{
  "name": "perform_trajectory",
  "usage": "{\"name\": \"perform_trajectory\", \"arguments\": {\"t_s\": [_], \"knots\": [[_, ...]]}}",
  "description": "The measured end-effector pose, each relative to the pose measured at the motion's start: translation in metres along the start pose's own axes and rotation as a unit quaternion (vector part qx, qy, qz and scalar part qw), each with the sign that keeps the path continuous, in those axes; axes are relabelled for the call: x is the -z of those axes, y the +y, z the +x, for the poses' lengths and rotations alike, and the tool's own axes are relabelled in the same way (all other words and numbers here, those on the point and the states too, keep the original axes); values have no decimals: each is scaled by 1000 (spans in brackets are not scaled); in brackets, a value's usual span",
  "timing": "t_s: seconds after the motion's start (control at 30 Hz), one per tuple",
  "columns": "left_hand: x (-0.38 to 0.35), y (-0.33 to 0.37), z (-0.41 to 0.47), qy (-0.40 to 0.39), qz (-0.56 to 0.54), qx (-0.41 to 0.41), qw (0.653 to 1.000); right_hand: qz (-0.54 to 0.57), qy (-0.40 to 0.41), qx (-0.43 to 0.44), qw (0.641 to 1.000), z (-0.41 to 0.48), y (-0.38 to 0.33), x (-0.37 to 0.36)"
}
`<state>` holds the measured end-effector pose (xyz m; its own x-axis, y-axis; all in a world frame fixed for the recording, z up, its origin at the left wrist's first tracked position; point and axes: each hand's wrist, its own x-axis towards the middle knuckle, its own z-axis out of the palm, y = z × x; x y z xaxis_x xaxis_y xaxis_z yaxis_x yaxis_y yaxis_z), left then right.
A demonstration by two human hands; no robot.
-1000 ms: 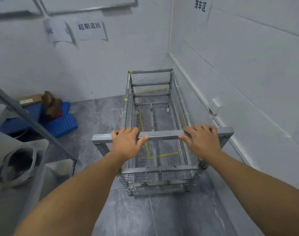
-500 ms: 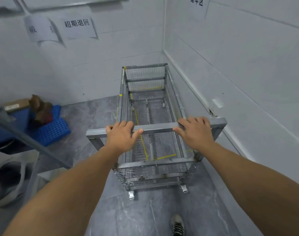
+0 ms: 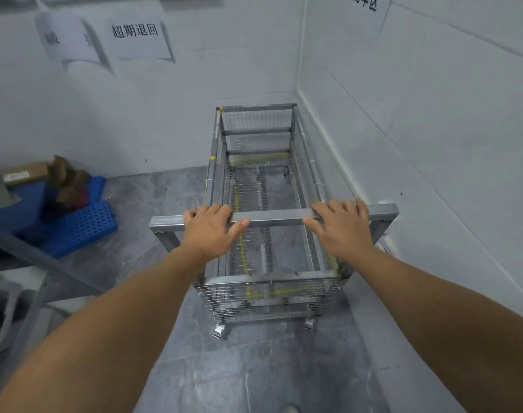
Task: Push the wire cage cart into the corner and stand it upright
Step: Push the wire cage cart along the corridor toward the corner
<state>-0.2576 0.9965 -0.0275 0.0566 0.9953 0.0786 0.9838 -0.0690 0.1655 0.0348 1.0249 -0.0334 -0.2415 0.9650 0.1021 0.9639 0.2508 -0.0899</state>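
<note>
We've got our left hand (image 3: pixel 211 229) and right hand (image 3: pixel 342 228) both clamped on the handle bar (image 3: pixel 273 217) of the wire cage cart (image 3: pixel 263 186), mid-frame, nearly in the corner (image 3: pixel 297 87). Push evenly, stay parallel to the right wall (image 3: pixel 433 129).

Wire cage cart (image 3: pixel 263 210) sits lengthwise along right wall (image 3: pixel 433 120), far end near the corner, apparently just short of back wall (image 3: pixel 165 108). Left hand (image 3: pixel 211 231) and right hand (image 3: pixel 340 228) on near handle bar (image 3: pixel 275 217). Plastic pallet (image 3: pixel 81 225) left of cart.
</note>
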Motion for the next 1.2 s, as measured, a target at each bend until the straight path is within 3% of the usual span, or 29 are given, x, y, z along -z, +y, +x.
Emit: {"name": "perform_trajectory", "arguments": {"t_s": [0.47, 1.2], "knots": [[-10, 23, 98, -20, 1, 20, 1000, -12, -24, 9, 1000, 100, 53, -4], [-23, 62, 183, -30, 14, 55, 998, -1, -10, 57, 998, 180, 121, -10]]}}
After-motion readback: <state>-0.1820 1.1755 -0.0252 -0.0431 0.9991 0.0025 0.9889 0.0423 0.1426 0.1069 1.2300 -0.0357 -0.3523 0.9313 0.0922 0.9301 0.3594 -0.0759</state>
